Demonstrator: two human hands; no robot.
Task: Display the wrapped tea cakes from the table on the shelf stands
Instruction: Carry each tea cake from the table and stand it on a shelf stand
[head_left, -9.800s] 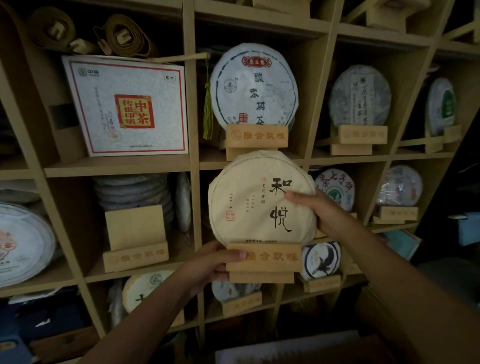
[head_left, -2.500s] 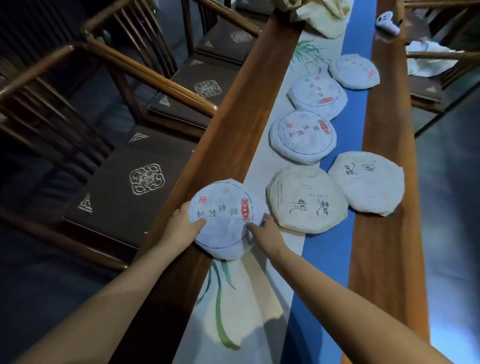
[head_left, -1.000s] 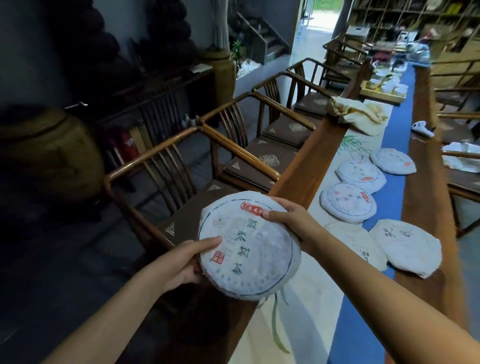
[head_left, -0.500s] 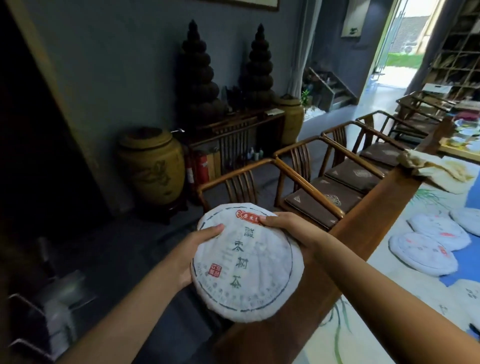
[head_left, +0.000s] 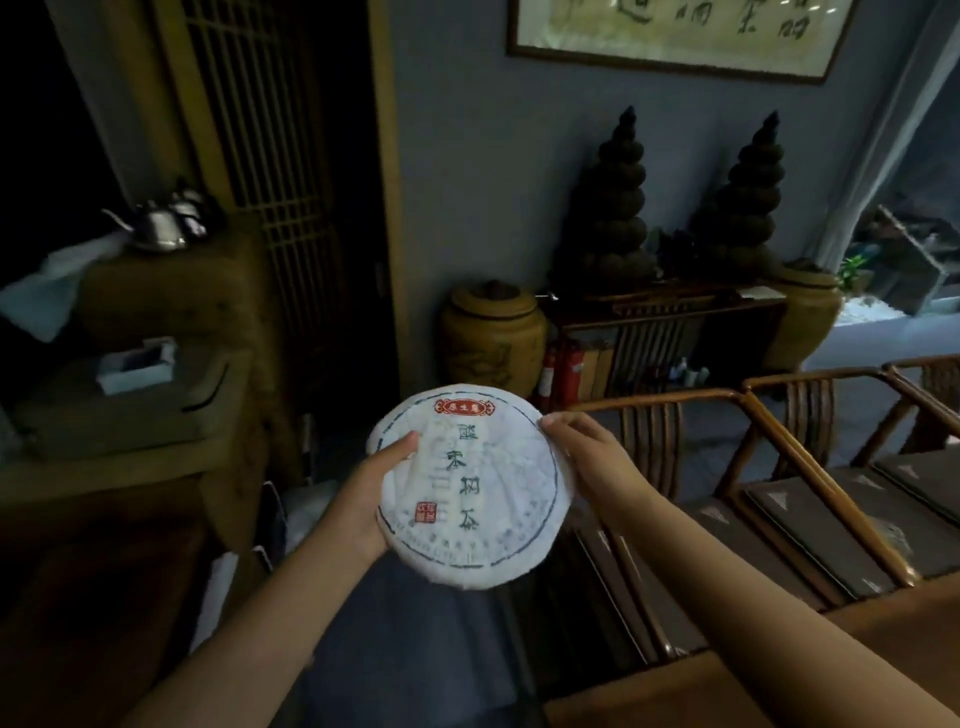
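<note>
White wrapped tea cake (head_left: 470, 488), face-up, airborne

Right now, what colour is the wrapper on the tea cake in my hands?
White, with a red label on top, greenish characters and a dark ring; the tea cake shows in the head view.

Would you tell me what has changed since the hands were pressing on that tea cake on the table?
The wrapped tea cake was taken hold of at its edges, lifted off the table and carried away; the view has swung left, so the other cakes are out of sight. Unchanged: left hand and right hand grip it at opposite edges, printed face up.
</note>
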